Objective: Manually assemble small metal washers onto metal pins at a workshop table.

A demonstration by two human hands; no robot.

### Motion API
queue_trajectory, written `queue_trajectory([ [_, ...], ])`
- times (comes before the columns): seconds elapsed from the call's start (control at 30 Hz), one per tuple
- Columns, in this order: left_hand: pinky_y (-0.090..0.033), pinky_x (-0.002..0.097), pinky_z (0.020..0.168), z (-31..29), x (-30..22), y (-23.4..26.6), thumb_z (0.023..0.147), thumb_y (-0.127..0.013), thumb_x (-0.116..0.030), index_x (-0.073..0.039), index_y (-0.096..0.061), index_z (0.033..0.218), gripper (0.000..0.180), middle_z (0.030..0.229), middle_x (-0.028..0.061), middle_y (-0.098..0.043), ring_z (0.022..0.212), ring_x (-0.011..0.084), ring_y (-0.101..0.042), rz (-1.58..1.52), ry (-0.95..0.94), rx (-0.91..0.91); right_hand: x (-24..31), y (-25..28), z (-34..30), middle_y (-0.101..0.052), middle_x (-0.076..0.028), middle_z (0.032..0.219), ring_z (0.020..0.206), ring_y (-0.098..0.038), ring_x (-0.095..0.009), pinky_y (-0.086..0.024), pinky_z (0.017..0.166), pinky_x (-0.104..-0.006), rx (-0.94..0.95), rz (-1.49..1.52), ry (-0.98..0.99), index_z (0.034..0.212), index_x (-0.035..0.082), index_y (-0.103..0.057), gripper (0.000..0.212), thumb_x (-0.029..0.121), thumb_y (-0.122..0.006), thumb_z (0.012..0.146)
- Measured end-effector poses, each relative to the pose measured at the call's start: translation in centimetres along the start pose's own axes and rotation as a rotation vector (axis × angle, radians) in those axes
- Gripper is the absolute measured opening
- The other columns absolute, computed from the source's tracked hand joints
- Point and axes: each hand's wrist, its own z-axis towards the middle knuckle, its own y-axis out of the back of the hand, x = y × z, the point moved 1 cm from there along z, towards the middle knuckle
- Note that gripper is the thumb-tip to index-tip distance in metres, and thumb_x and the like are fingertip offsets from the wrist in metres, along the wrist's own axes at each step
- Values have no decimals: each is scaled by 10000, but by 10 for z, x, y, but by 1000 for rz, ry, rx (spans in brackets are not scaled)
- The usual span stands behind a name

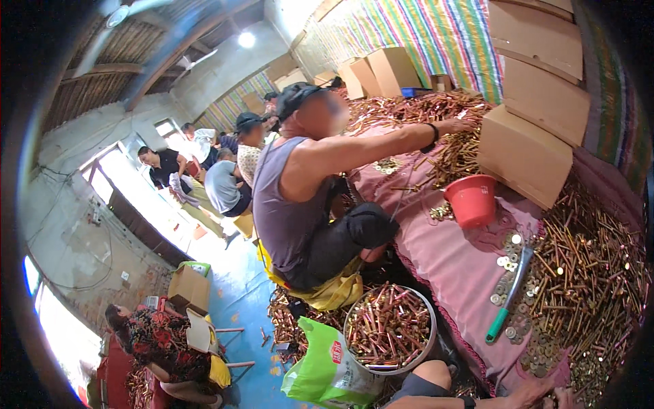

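At the bottom right edge, my left hand [530,393] reaches in with a dark band on its wrist. Its fingers are closed beside my right hand [565,398], which the frame's edge cuts off. Both hands seem pinched around something small that I cannot make out. They are low beside a heap of brass-coloured bolts [589,273] and a scatter of round metal washers [541,354] on a pink cloth [436,252]. Above them on the cloth lies a curved tool with a green handle [501,325], its grey blade among the washers.
A red bucket [471,202] and an open cardboard box [524,155] stand farther along the cloth. Left of my knee is a bucket of bolts [388,330] with a green-white bag [327,361]. A co-worker [293,198] sits ahead, reaching toward the far bolt heap [415,112].
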Motion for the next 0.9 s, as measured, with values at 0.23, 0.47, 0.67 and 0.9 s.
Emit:
queue_trajectory([
  [0.23,-498,491,706,-15,6,9,847,-688,-261,17,-519,1286,547,898,252,-637,801,423,-637,-66,50,123,-102,-15,-21,-655,-69,763,607,-618,-195,-490,574,-345,233,351,-610,931,22,-666,216,233,-710,950],
  [0.47,-491,482,652,-24,7,16,855,-691,-267,-11,-600,1049,334,823,226,-647,755,407,-645,-150,84,287,-91,-25,57,-740,-157,844,700,-703,-284,-533,644,-444,203,-245,-461,1103,45,-716,467,482,-604,979],
  [0.67,-485,474,606,-18,8,10,862,-694,-272,-35,-670,846,239,759,203,-657,716,394,-653,-186,59,397,-272,-114,38,-524,-181,750,696,-554,-366,-420,622,-476,-273,-523,-539,775,-6,-514,416,311,-773,851],
  [0.9,-499,495,637,-28,0,24,895,-670,-263,-15,-667,892,248,784,237,-653,742,421,-653,-192,231,184,-233,-80,41,-387,-117,615,558,-453,-263,-412,590,-478,2,-425,-588,697,-10,-497,295,169,-660,867],
])
